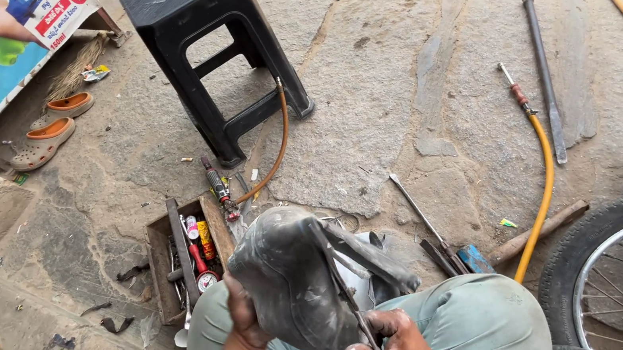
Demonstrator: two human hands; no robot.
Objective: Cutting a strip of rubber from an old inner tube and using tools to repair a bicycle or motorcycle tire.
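Note:
My left hand (243,314) grips the lower left side of a folded black rubber inner tube (290,276) held above my lap. My right hand (395,345) holds a thin metal blade-like tool (348,296) that lies diagonally across the tube's surface. My knees in grey-green trousers (483,334) sit under the tube. Part of the tube flops over toward the right.
A wooden box of small tools (184,258) lies on the stone floor by my left knee. A black plastic stool (213,42) stands behind it. A yellow air hose (544,189), metal rods (545,73), a hammer handle (537,229) and a spoked wheel (618,280) are at right. Sandals (47,140) sit at left.

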